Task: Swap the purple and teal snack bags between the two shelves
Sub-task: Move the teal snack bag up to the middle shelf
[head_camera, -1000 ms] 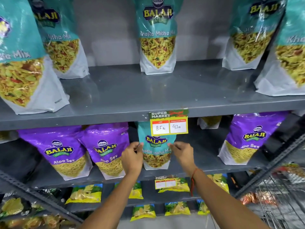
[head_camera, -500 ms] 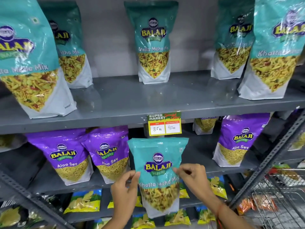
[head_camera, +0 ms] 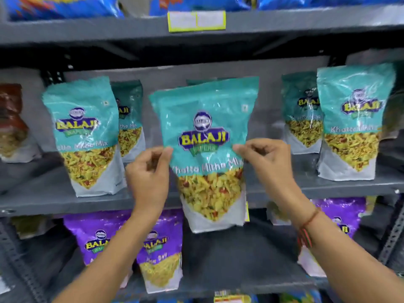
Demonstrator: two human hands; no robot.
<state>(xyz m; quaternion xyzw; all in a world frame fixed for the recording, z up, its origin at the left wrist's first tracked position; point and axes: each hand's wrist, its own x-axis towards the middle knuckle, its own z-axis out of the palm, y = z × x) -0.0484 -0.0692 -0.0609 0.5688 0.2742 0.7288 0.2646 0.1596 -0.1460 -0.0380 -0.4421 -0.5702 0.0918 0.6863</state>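
I hold a teal snack bag [head_camera: 207, 136] upright in front of the upper grey shelf [head_camera: 43, 200]. My left hand [head_camera: 150, 178] pinches its left edge and my right hand [head_camera: 269, 162] pinches its right edge. Its white bottom hangs below the shelf's front lip. Other teal bags stand on that shelf: one at the left [head_camera: 87, 136], one behind it [head_camera: 130, 121], two at the right [head_camera: 354, 121] [head_camera: 302, 114]. Purple snack bags [head_camera: 96, 237] [head_camera: 161, 254] stand on the lower shelf [head_camera: 240, 278], with another purple bag [head_camera: 341, 217] at the right behind my right forearm.
A top shelf [head_camera: 87, 31] with blue bags and a yellow price label [head_camera: 196, 20] runs overhead. A brown-red bag [head_camera: 12, 121] sits at the far left. Slotted metal uprights [head_camera: 391, 237] flank the lower shelf. A gap lies between the purple bags in the middle.
The teal bag has come out of the lower shelf and risen in both hands to the level of the upper shelf. My view has tilted upward, showing the top shelf.
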